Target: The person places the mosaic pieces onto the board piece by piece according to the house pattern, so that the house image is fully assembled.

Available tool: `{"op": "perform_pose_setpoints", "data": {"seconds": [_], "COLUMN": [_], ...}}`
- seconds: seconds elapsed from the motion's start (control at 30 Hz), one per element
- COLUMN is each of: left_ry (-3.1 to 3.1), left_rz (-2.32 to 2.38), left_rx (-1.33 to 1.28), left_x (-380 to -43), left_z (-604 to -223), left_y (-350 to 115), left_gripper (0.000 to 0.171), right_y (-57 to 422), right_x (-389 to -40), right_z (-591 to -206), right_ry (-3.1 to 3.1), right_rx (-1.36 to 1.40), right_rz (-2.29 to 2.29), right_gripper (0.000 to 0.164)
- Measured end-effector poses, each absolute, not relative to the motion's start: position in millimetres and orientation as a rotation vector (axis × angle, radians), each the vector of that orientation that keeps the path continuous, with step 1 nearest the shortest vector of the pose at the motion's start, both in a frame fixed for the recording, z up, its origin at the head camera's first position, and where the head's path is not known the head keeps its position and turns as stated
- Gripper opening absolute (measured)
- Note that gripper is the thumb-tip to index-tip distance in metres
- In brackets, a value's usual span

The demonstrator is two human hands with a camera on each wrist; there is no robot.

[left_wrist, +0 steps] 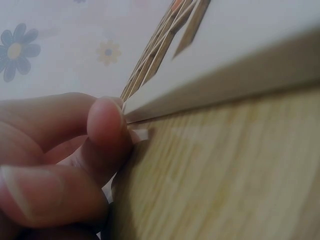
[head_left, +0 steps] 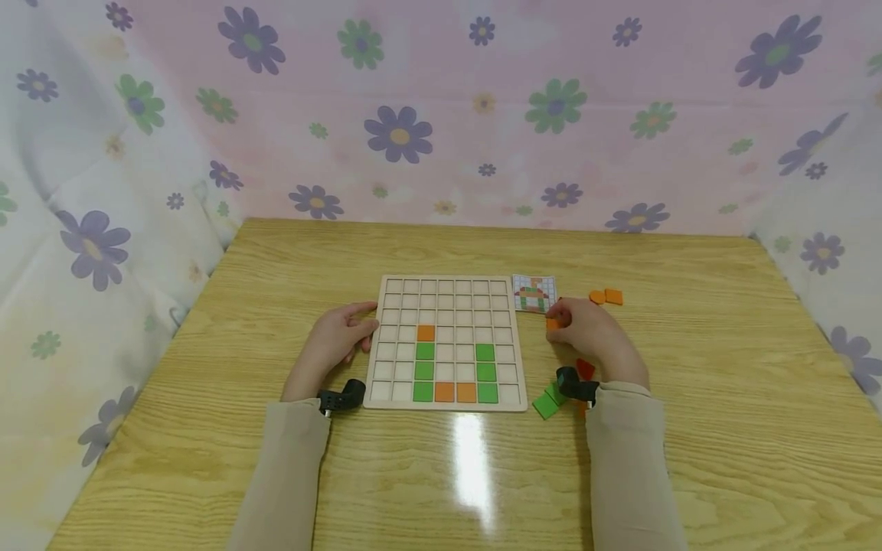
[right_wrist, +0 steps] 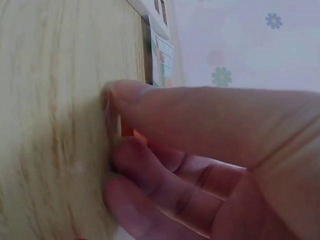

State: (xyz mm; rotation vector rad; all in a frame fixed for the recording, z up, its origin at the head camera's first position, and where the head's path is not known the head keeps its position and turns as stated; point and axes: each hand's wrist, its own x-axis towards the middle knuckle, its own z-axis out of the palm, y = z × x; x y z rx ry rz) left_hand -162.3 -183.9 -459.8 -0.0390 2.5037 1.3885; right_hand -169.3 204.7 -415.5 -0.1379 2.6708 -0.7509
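Note:
A wooden grid board (head_left: 446, 408) lies flat on the table with several green tiles (head_left: 423, 371) and a few orange tiles (head_left: 444, 392) in its lower cells. At the board's left edge rests my left hand (head_left: 335, 337), with fingertips (left_wrist: 107, 122) right against the rim in the left wrist view. To the right of the board, my right hand (head_left: 586, 330) pinches an orange tile (head_left: 553, 324) low over the table between thumb and fingers. The fingers hide most of that tile (right_wrist: 128, 129) in the right wrist view.
A printed pattern card (head_left: 534, 294) sits at the board's upper right corner. Beyond the right hand lie two orange pieces (head_left: 613, 296), one rounded. Loose green tiles (head_left: 546, 405) and a red piece (head_left: 585, 370) are near the right wrist, partly covered by its camera (head_left: 577, 384).

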Motion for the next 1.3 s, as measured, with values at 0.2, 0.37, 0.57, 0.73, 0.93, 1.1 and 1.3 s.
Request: {"op": "perform_pose_setpoints", "data": {"seconds": [0.2, 0.37, 0.57, 0.73, 0.93, 1.1, 1.3], "left_ry": [2.509, 2.518, 2.522, 2.519, 2.507, 2.502, 2.513], "left_rz": [1.386, 1.369, 1.373, 1.379, 1.397, 1.405, 1.391], "left_rx": [-0.034, -0.027, -0.025, -0.035, -0.036, -0.033, -0.043], "left_x": [-162.3, -162.2, -162.6, -162.1, -161.1, -160.9, -161.0], "left_z": [-459.6, -459.7, -458.9, -458.4, -458.0, -457.8, -457.9], "left_y": [-183.2, -183.0, -182.4, -183.0, -182.9, -183.3, -183.2], "left_gripper": [0.042, 0.042, 0.042, 0.042, 0.042, 0.041, 0.041], "right_y": [202.0, 200.5, 198.3, 195.8, 194.9, 193.5, 185.4], "right_x": [-170.5, -170.8, -171.1, -172.2, -172.3, -173.2, -174.5], "right_z": [-414.7, -414.2, -414.3, -415.6, -417.5, -417.0, -412.5], "right_ry": [2.661, 2.655, 2.679, 2.687, 2.658, 2.648, 2.65], "right_rx": [-0.155, -0.168, -0.193, -0.223, -0.2, -0.226, -0.238], "right_rz": [-0.75, -0.735, -0.694, -0.674, -0.713, -0.726, -0.797], "right_gripper": [0.027, 0.027, 0.027, 0.028, 0.026, 0.019, 0.024]}}
